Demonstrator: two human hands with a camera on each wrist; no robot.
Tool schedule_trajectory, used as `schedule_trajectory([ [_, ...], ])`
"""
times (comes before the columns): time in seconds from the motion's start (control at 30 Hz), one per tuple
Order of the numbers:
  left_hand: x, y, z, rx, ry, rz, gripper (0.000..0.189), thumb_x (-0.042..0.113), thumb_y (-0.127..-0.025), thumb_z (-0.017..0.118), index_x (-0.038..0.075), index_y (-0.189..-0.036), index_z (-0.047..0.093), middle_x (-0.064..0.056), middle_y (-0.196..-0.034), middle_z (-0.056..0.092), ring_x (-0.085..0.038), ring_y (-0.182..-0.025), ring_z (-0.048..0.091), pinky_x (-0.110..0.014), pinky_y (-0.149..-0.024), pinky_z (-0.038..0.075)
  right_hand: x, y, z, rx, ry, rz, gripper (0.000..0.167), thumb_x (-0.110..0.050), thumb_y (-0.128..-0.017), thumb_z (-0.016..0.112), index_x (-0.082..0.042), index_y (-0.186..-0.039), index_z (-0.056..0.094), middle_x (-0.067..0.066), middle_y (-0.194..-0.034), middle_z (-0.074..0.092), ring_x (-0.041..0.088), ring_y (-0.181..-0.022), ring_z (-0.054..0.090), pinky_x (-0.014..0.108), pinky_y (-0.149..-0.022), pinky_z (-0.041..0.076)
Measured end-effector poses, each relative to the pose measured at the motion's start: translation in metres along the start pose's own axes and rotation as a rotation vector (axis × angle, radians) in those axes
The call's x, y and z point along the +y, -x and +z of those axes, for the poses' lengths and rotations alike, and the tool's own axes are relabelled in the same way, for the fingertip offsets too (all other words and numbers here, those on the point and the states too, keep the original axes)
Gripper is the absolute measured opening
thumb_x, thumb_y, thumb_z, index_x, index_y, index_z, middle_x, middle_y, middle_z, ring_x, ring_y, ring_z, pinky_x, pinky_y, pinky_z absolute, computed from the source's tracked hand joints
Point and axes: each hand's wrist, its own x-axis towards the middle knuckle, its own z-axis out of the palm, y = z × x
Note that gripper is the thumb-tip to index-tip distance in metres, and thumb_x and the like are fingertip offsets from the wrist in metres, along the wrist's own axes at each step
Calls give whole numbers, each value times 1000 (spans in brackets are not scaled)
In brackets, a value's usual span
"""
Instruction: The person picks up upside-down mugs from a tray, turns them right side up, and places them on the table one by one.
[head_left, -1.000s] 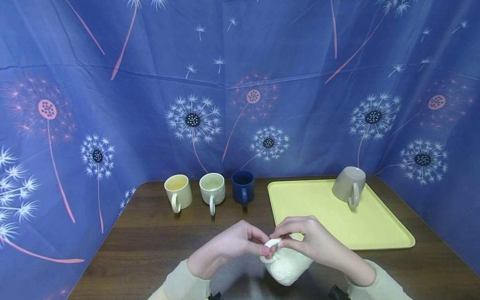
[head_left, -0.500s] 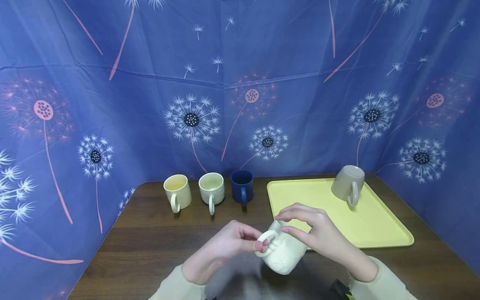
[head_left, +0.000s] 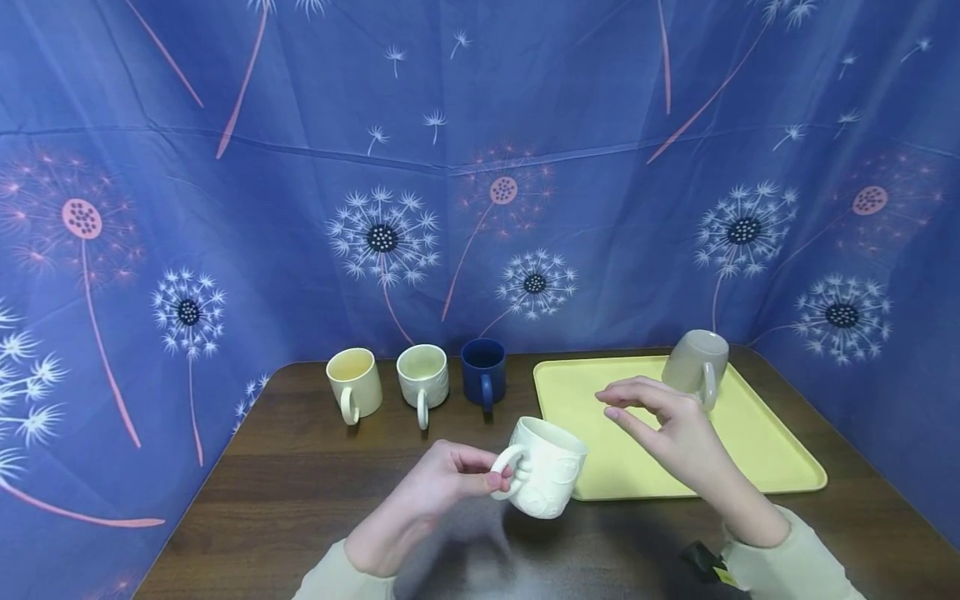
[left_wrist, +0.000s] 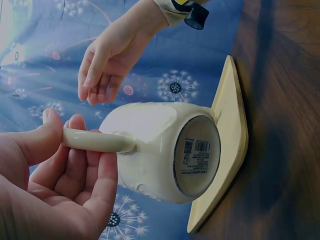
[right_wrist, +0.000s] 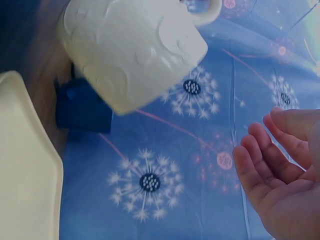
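Note:
A white mug [head_left: 553, 467] with a raised pattern hangs tilted above the table, its mouth toward the upper right. My left hand [head_left: 444, 479] pinches its handle between thumb and fingers. In the left wrist view, a printed label shows on the base of the mug [left_wrist: 155, 145], and the handle lies across my left fingers. My right hand [head_left: 675, 421] is over the yellow tray [head_left: 592, 392], apart from the mug, fingers loosely bent and holding nothing. The right wrist view shows the mug's patterned side [right_wrist: 132, 50] beyond my right hand [right_wrist: 285, 175].
A grey mug [head_left: 684, 367] sits base up at the tray's back right, partly behind my right hand. Along the table's back edge stand a cream mug [head_left: 360, 396], a pale embossed mug [head_left: 431, 387] and a dark blue mug [head_left: 476, 385]. A patterned blue cloth [head_left: 450, 208] hangs behind.
My right hand has come away from the mug and moved right over the tray. The mug has turned in my left hand, its mouth swinging up, and moved slightly left.

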Motion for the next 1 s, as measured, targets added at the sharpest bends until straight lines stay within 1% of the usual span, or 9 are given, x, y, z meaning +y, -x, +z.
schedule_trajectory([
  [0.23, -4, 5, -4, 69, 13, 4, 30, 4, -81, 70, -17, -103, 64, -1, -82, 72, -6, -80, 63, -24, -76, 50, 15, 5, -10, 44, 45, 69, 33, 8, -73, 74, -13, -98, 71, -2, -94, 69, -6, -90, 60, 8, -80, 45],
  [0.37, -8, 7, -5, 117, 16, 0, 30, 5, -80, 71, -15, -102, 65, -5, -85, 72, -9, -83, 63, -25, -78, 49, 25, 9, -15, 68, 68, 154, 28, 5, -75, 74, -12, -97, 72, 1, -95, 70, -8, -90, 59, 6, -80, 43],
  [0.47, -12, 9, -6, 157, 16, -20, 29, 6, -81, 71, -14, -102, 65, -5, -84, 73, -10, -86, 63, -27, -82, 46, 31, 13, -21, 81, 52, 246, 21, 2, -80, 71, -9, -98, 72, -5, -95, 70, -8, -88, 60, 6, -76, 43],
  [0.57, -16, 10, -6, 189, 4, -38, 28, 7, -81, 71, -12, -101, 67, -4, -82, 73, -11, -88, 63, -29, -85, 43, 37, 15, -27, 100, 10, 332, 17, -1, -84, 68, -5, -100, 71, -16, -94, 69, -7, -84, 61, 8, -73, 45],
  [0.67, -20, 10, -7, 216, -14, -45, 28, 8, -81, 72, -10, -100, 68, -4, -84, 73, -12, -90, 62, -30, -87, 41, 43, 17, -34, 123, -21, 398, 17, -5, -87, 66, -1, -103, 69, -19, -92, 69, -5, -82, 63, 8, -72, 46],
  [0.73, -22, 10, -7, 233, -20, -49, 28, 9, -80, 72, -10, -100, 69, -5, -86, 73, -12, -91, 62, -31, -88, 40, 47, 17, -39, 136, -18, 439, 19, -9, -88, 66, 0, -104, 68, -22, -91, 68, -6, -82, 62, 8, -69, 46],
  [0.87, -25, 10, -7, 263, -19, -56, 28, 10, -80, 72, -9, -100, 69, -8, -90, 72, -12, -93, 61, -31, -89, 40, 58, 19, -47, 179, 8, 486, 23, -13, -89, 65, 1, -106, 67, -26, -91, 65, -9, -82, 59, 8, -64, 45],
  [1.0, -26, 12, -9, 290, -15, -45, 28, 8, -80, 72, -10, -101, 68, -11, -90, 72, -12, -92, 62, -29, -86, 43, 72, 22, -53, 215, 61, 518, 26, -16, -89, 66, 1, -109, 66, -30, -94, 62, -12, -85, 56, 5, -67, 42],
])
